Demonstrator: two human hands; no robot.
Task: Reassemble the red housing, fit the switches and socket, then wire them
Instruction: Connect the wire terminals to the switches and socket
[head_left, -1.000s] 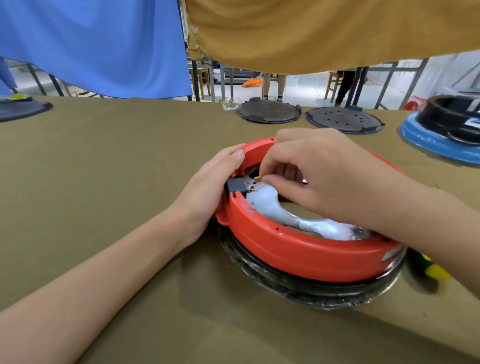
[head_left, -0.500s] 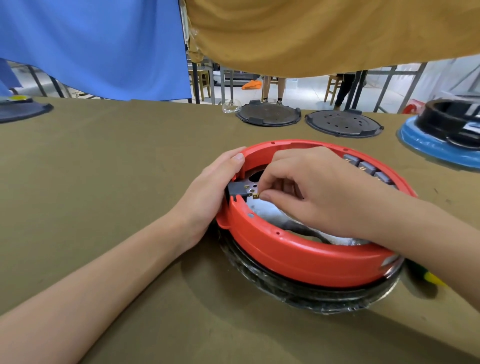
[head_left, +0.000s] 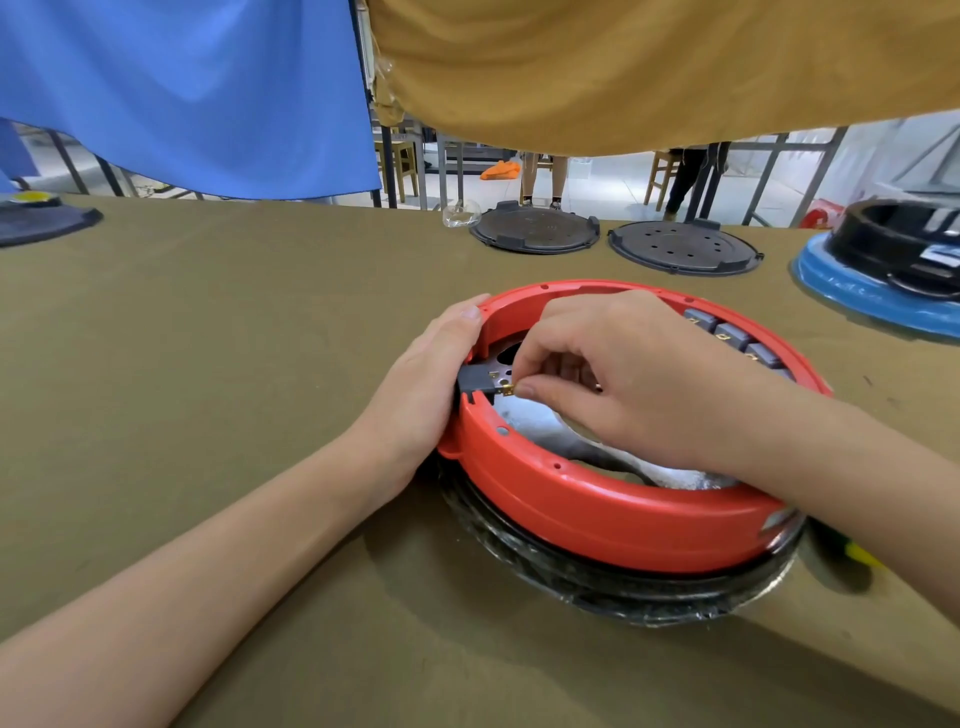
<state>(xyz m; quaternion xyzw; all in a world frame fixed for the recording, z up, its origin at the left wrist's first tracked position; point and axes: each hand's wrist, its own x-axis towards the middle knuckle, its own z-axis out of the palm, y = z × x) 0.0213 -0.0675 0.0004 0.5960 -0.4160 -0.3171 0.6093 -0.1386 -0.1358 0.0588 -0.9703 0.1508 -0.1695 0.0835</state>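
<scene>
The red ring housing (head_left: 597, 512) lies on a black, film-wrapped base (head_left: 613, 592) on the olive table. A black socket (head_left: 474, 383) with brass terminals sits in a notch at the housing's left wall. My left hand (head_left: 421, 395) grips the outside of the housing at that notch, fingertips on the rim. Reaching inside the ring, my right hand (head_left: 623, 384) pinches a small brass terminal (head_left: 508, 389) beside the socket. Three grey switches (head_left: 732, 338) are seated in the far right wall. A silvery metal plate (head_left: 571, 441) shows inside the ring.
Two black round plates (head_left: 535, 234) (head_left: 685, 248) lie at the table's far edge, with a blue-based black unit (head_left: 883, 275) at far right. A yellow-green tool handle (head_left: 862, 556) peeks out under my right forearm. Blue and tan cloths hang above; people's legs stand behind.
My right hand has slid down and left inside the ring, uncovering the grey switches. The left hand has kept its hold at the socket notch.
</scene>
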